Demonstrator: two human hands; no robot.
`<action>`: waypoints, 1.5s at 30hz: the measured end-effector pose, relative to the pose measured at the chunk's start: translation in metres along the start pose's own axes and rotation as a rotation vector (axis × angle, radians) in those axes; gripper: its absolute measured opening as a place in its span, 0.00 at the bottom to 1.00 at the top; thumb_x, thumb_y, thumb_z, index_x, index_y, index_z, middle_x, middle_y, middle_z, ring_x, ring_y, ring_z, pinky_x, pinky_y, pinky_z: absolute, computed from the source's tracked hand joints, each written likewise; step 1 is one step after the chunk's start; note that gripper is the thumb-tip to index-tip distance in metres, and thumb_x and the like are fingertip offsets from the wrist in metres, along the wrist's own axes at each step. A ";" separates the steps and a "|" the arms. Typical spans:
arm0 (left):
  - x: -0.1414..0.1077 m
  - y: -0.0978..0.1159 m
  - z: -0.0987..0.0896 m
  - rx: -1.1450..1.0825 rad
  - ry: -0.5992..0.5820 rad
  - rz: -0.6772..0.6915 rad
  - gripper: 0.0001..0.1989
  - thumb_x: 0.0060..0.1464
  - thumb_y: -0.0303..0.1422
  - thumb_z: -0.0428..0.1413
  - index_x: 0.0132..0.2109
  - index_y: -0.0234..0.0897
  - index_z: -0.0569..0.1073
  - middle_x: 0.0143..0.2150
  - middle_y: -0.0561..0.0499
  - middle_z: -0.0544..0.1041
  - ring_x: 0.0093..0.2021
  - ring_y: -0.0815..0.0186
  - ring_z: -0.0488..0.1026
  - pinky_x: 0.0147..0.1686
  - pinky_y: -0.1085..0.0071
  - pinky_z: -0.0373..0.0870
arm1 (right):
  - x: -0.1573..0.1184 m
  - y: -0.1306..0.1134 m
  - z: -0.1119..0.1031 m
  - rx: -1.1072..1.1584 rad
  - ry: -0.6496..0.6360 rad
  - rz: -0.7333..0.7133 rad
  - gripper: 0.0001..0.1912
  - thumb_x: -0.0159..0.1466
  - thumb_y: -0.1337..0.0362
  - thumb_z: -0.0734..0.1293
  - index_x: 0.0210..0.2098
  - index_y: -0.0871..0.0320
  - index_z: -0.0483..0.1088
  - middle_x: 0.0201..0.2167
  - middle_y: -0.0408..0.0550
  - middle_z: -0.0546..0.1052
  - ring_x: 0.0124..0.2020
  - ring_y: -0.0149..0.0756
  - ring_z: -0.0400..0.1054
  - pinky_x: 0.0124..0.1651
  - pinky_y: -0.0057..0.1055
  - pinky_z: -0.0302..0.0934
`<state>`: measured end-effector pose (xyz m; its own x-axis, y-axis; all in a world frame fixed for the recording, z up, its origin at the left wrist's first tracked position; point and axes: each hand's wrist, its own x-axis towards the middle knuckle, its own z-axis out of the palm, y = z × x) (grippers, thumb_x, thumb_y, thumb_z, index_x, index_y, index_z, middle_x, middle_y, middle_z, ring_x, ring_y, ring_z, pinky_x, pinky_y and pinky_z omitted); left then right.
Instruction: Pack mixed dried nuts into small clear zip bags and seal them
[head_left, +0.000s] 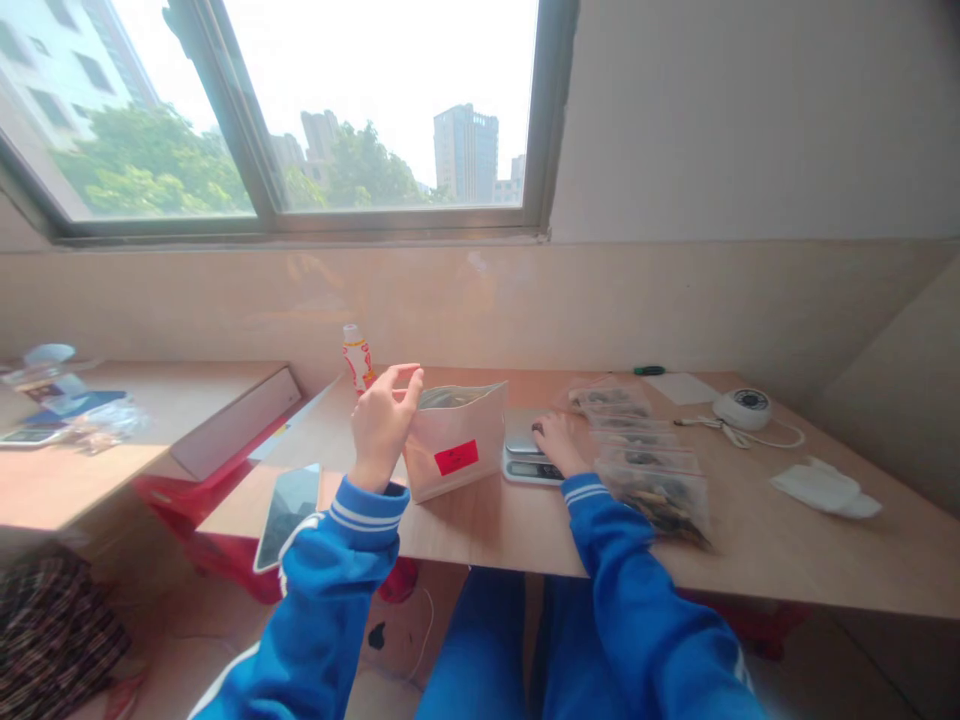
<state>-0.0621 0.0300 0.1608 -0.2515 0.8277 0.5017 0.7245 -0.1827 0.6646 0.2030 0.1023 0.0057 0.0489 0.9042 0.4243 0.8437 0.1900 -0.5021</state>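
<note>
A white stand-up paper bag (487,430) with a red label stands upright on the table, its top open. My left hand (380,425) is at the bag's left upper edge, fingers stretched out and thumb a little apart, with nothing visible in them. Right of the bag sits a small digital kitchen scale (521,468) with a metal top. My right hand (562,440) is over the scale, fingers closed around a small dark piece (537,427) that is mostly hidden. Several clear zip bags of dark dried pieces (664,495) lie in an overlapping row beside my right hand.
A bottle (358,360) stands behind my left hand, and a tablet (289,515) lies at the table's left. On the right are a round white device (742,408) with a cable, a crumpled white cloth or tissue (825,490), a paper sheet (682,388) and a green-handled tool (649,370).
</note>
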 end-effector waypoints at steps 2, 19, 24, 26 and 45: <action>-0.011 -0.008 0.003 -0.123 0.095 0.025 0.21 0.59 0.47 0.46 0.50 0.41 0.72 0.50 0.47 0.77 0.45 0.60 0.76 0.46 0.63 0.70 | 0.003 -0.001 -0.001 0.021 0.007 0.005 0.10 0.55 0.75 0.63 0.27 0.60 0.75 0.32 0.55 0.78 0.42 0.45 0.68 0.50 0.42 0.57; -0.076 -0.069 0.062 -0.474 -0.020 -0.062 0.36 0.58 0.45 0.50 0.66 0.38 0.44 0.68 0.39 0.51 0.67 0.56 0.51 0.65 0.57 0.49 | 0.011 -0.135 -0.101 0.670 -0.143 -0.425 0.13 0.65 0.60 0.62 0.46 0.54 0.74 0.45 0.47 0.76 0.45 0.35 0.70 0.49 0.32 0.63; -0.084 -0.088 0.064 -0.443 -0.113 -0.073 0.35 0.55 0.44 0.54 0.64 0.39 0.49 0.62 0.39 0.60 0.63 0.54 0.59 0.62 0.54 0.56 | -0.015 -0.075 -0.099 0.516 0.097 -0.262 0.14 0.66 0.60 0.59 0.47 0.52 0.72 0.48 0.47 0.75 0.52 0.38 0.66 0.55 0.38 0.59; -0.089 -0.096 0.067 -0.434 -0.133 -0.084 0.34 0.54 0.44 0.55 0.62 0.39 0.51 0.59 0.40 0.63 0.61 0.53 0.61 0.59 0.53 0.59 | -0.031 -0.031 -0.103 0.387 0.143 -0.193 0.15 0.66 0.60 0.57 0.46 0.53 0.72 0.47 0.48 0.75 0.51 0.40 0.67 0.55 0.39 0.59; 0.028 -0.138 0.139 -0.431 0.098 0.064 0.33 0.43 0.40 0.62 0.53 0.35 0.58 0.53 0.40 0.63 0.59 0.50 0.61 0.61 0.51 0.56 | -0.130 0.146 -0.135 -0.244 0.065 -0.017 0.18 0.63 0.54 0.56 0.38 0.55 0.73 0.42 0.54 0.77 0.46 0.47 0.70 0.48 0.44 0.63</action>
<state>-0.0795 0.1522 0.0059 -0.2896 0.7571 0.5856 0.4123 -0.4535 0.7902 0.3917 -0.0389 -0.0212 0.0612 0.8735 0.4829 0.9484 0.0999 -0.3008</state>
